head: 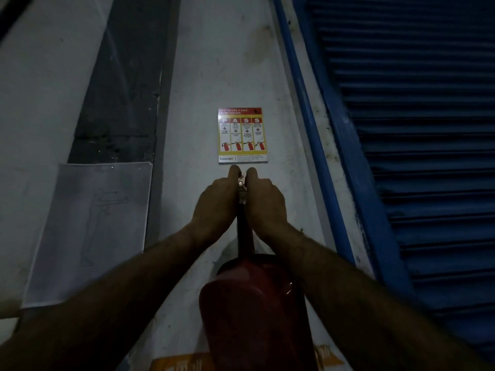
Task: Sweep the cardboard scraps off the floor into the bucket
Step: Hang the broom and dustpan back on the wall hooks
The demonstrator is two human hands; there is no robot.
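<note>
Both hands, left [214,202] and right [265,202], fingers curled round a red extinguisher's [254,311] valve below a poster [242,135] at 12 o'clock; no scraps or bucket visible, so best released before sweeping.

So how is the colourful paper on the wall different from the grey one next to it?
The fire extinguisher poster is red and yellow with clear pictures; the grey sheet shows only a faint line drawing. The poster looks smaller and sits higher, just above the hands; the grey sheet is larger, lower and off to the left. Both are flat rectangles on the pale wall.
</note>
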